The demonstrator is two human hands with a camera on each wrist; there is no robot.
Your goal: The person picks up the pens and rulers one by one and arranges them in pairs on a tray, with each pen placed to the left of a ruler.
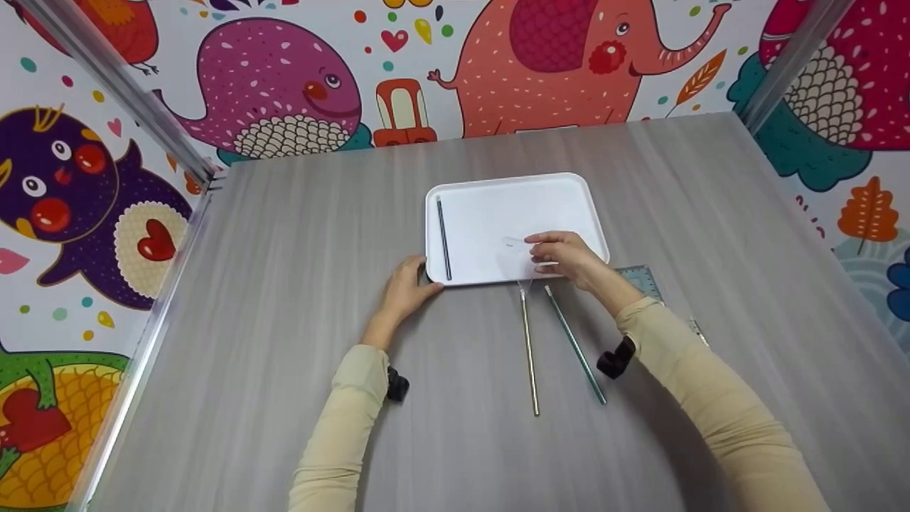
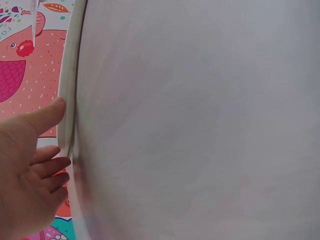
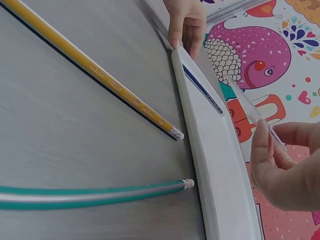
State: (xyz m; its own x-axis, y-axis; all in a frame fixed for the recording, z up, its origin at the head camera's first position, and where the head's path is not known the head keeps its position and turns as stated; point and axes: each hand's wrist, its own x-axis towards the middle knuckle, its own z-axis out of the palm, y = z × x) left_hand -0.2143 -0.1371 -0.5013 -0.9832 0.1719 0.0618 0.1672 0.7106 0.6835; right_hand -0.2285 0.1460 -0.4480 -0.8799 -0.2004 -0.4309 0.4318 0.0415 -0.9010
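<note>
- Holding a clear plastic piece [image 1: 517, 262], thin and flat, the right hand [image 1: 561, 257] has it pinched between thumb and fingertips; whether it is a set square or another drafting shape cannot be told.
- Position of the piece: in the air over the near side of the white tray [image 1: 522, 206], right of the tray's middle; height above the tray floor not determinable.
- Governing relation: the piece projects leftward from the right fingertips, its long axis leading away from that hand in the right wrist view. The right hand is the nearer; the left is well apart from it.
- Left hand [image 1: 407, 290]: clamped on the tray's near left corner, thumb on the near edge, fingers round the left side.
- Inside the tray: one dark pencil [image 1: 444, 238], lying near the left wall and roughly parallel to it.
- In front of the tray: a gold-yellow pencil [image 1: 530, 355] and a teal pencil [image 1: 577, 348], both on the table [image 1: 270, 284], eraser ends toward the tray, just beside its near edge. They spread apart toward the person.
- Right of the tray: a blue ruler [image 1: 642, 281] with graduation marks, partly hidden by the right forearm; full shape not determinable.
- Beyond the table: a wall [image 1: 412, 64] printed with cartoon animals.
</note>
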